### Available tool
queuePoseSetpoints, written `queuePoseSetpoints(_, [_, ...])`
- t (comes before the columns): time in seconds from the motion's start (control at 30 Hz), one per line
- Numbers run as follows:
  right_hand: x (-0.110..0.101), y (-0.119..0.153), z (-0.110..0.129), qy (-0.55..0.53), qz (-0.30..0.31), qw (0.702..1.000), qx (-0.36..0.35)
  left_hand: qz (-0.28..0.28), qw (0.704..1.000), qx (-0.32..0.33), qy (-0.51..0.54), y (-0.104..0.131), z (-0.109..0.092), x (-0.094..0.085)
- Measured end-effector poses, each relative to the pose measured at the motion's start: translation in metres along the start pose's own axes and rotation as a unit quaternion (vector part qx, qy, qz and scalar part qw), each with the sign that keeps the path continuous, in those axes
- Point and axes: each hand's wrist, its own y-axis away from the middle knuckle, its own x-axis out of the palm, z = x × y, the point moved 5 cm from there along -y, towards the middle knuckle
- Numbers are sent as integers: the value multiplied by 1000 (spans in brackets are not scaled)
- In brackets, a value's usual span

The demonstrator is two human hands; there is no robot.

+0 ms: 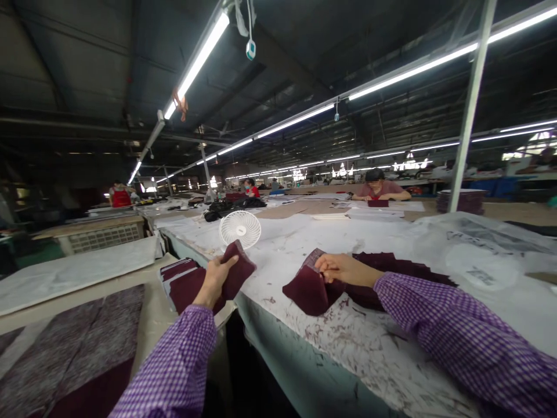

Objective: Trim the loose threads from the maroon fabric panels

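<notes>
My left hand (pixel 214 280) is closed on a small maroon fabric piece (pixel 238 271) with a greyish edge, raised over the gap between two tables. Just behind that hand lies a stack of maroon and pale grey pieces (pixel 178 278) on the left table. On the white table, my right hand (pixel 343 269) pinches the top of another maroon fabric piece (pixel 307 285), which bends and shows a speckled grey back. A fanned row of maroon pieces (pixel 400 268) spreads beneath and beyond my right wrist.
A white round fan (pixel 240 229) stands beyond my left hand. Clear plastic sheeting (pixel 474 244) covers the table's right side, near a metal post (pixel 472 110). Large speckled fabric panels (pixel 96 337) lie at lower left. Across the table a person (pixel 380 188) leans over a maroon piece.
</notes>
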Motion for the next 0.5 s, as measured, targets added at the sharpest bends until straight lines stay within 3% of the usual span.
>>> queuePoseSetpoints(0.03, [0, -2, 1, -17, 5, 1000, 7, 34, 999, -1, 16, 4, -2, 1])
queuePoseSetpoints(0.1, [0, -5, 4, -8, -4, 1000, 19, 121, 992, 3, 25, 16, -4, 19])
queuePoseSetpoints(0.23, [3, -7, 5, 3, -10, 999, 42, 252, 967, -3, -38, 33, 2, 85])
queuePoseSetpoints(0.37, [4, -2, 5, -23, 2, 998, 57, 280, 958, -44, -37, 31, 13, 137])
queuePoseSetpoints(0.5, [-2, 0, -4, 10, 3, 999, 53, 249, 965, -69, -37, 28, 20, 156])
